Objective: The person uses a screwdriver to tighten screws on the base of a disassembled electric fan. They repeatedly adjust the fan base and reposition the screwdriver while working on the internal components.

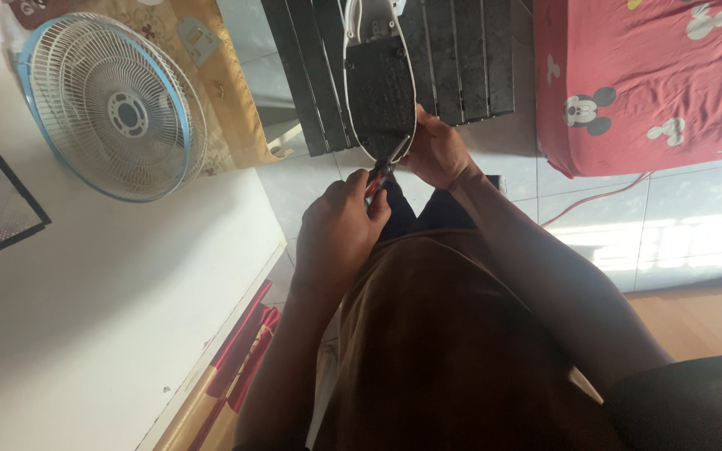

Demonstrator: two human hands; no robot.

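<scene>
Apparently midway, the right hand [438,153] is gripping the near end of an upturned iron [379,83], while the left hand [338,230] is clenching a red-handled tool [377,179] at its tip; the black soleplate is still seated, nothing detached.

Your left hand [340,230] is curled into a loose fist, knuckles up, forearm running back toward you. Your right hand [436,154] sits just beyond it, fingers clenched, its forearm angling in from the right.
</scene>
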